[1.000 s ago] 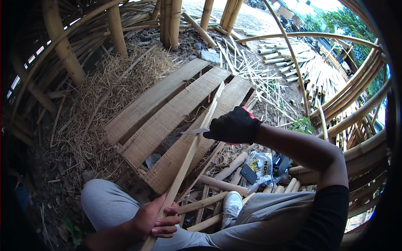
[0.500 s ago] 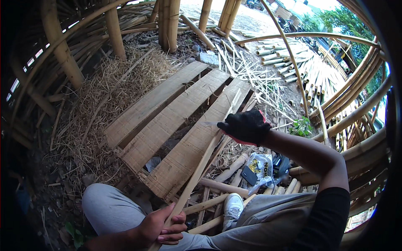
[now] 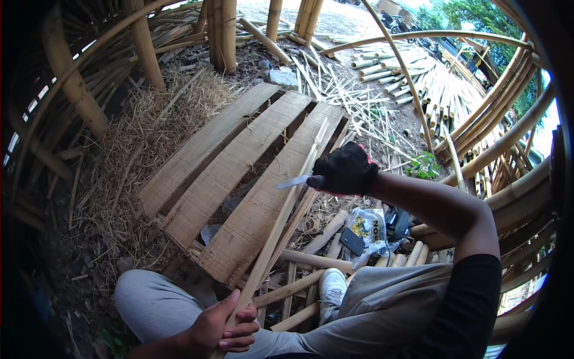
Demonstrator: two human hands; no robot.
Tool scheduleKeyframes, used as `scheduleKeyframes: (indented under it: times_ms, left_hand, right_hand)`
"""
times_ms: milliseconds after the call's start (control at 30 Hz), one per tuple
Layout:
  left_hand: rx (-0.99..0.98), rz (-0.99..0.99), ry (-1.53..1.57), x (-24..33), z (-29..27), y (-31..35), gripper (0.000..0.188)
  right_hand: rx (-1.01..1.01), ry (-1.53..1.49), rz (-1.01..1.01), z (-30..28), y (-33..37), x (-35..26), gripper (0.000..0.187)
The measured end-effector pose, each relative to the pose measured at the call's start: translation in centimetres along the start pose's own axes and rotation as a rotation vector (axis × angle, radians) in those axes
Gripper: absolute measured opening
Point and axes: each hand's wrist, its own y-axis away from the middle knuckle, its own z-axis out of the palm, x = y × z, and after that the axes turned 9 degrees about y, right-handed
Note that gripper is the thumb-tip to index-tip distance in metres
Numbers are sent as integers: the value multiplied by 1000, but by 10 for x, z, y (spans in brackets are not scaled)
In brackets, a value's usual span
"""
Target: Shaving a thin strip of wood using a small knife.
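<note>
My bare left hand [image 3: 224, 325] is wrapped round the near end of a long, pale bamboo strip [image 3: 270, 246]. The strip slants away from me over the right-hand board of a wooden pallet [image 3: 230, 170]. In a black glove with red on it, my right hand [image 3: 344, 170] is closed round a knife, its handle hidden in the fist. The knife's blade [image 3: 290, 182] points left and lies across the strip, about halfway along it. Whether the edge touches the strip I cannot tell.
Dry shavings [image 3: 146, 131] heap up left of the pallet. Bamboo poles [image 3: 317, 259] lie by my white shoe [image 3: 332, 293]. A dark phone [image 3: 352, 240] rests by a clear plastic bag [image 3: 373, 224]. Cut bamboo [image 3: 430, 90] is piled at the back right; curved bamboo [image 3: 508, 134] frames the space.
The knife blade, blurred before, now shows clearly across the strip. My right hand has moved slightly toward me along the strip. The whole view has shifted a little.
</note>
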Motion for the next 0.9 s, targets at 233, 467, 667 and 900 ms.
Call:
scheduleKeyframes:
  times_ms: [233,467,667,900]
  left_hand:
    - [110,14,-120,1,12,-5,47]
    - [27,-12,-58,1,4,-4,48]
    - [-54,-70,57,4,-3,-6,47]
    - [-84,-76,141,16,-4,-15,48]
  right_hand:
    - [15,273,40,49,9,71,32]
    - [-234,-232,191,5,2,21,56]
    - [-286,-417,25,-29,11,-63,52]
    - [-407,-384,39,-23,4,-47,49]
